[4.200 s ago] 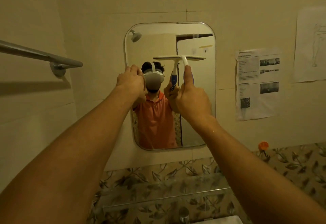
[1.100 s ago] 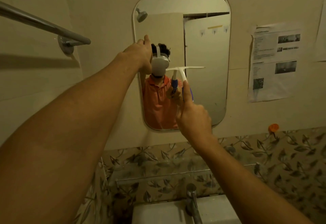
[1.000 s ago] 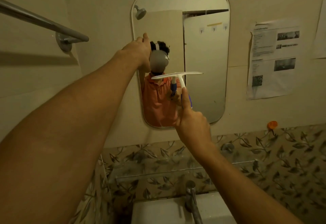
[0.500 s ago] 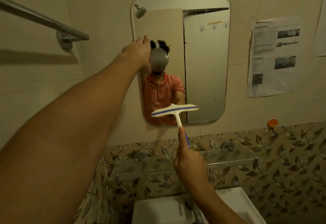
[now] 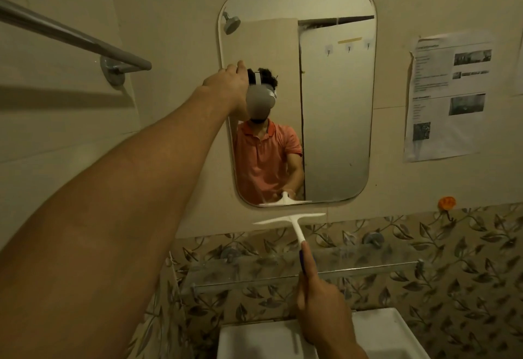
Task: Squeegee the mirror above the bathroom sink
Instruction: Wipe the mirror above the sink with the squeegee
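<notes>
1 squeegee [image 5: 293,221] below the mirror [image 5: 336,121], blade crosswise, handle down in the clamped right hand [image 5: 322,310].

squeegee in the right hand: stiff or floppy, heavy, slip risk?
The squeegee is probably light: the right hand holds it out by the handle end alone. The thin white blade bar stays straight, so likely rigid plastic. The smooth handle may be slippery if wet, though no water is visible.

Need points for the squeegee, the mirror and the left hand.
squeegee [image 5: 289,219]: head view, on the white blade bar, below the mirror's edge.
mirror [image 5: 336,121]: head view, on bare glass right of centre.
left hand [image 5: 226,82]: head view, back of the hand at the mirror's left edge.
</notes>
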`<move>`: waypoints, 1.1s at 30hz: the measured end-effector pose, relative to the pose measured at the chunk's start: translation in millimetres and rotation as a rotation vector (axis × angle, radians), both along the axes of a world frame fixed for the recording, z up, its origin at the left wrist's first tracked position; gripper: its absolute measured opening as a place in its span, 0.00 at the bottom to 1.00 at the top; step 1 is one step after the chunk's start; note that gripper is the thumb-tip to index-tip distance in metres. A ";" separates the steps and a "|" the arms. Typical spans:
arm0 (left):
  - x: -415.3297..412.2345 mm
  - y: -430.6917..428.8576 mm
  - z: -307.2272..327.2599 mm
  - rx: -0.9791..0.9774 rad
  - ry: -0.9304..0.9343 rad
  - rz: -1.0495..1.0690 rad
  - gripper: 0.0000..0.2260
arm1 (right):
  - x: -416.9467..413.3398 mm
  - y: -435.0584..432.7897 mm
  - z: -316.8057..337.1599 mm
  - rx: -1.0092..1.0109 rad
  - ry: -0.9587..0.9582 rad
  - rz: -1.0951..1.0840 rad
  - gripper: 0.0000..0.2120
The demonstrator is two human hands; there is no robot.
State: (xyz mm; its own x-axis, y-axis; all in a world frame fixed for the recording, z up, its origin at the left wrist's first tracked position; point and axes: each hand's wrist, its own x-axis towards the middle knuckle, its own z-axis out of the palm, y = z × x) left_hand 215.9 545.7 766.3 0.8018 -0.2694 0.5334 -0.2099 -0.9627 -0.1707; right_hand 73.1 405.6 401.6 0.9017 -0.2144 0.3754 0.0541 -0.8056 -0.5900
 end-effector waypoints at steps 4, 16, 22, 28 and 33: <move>4.5 3.6 8.2 -0.045 0.029 -0.022 0.50 | -1.0 -2.1 39.4 0.059 -0.193 0.034 0.40; 24.2 10.2 34.2 -0.198 0.124 -0.082 0.43 | 40.0 11.1 225.4 -0.096 -0.533 0.040 0.32; 28.5 9.3 37.0 -0.215 0.097 -0.100 0.42 | 57.5 24.8 225.6 -0.156 -0.439 -0.003 0.34; 32.8 10.2 32.7 -0.197 0.077 -0.096 0.41 | 71.9 30.3 188.5 -0.225 -0.403 -0.068 0.41; 33.9 8.8 28.2 -0.173 0.050 -0.069 0.43 | 73.2 33.4 154.7 -0.225 -0.383 -0.039 0.43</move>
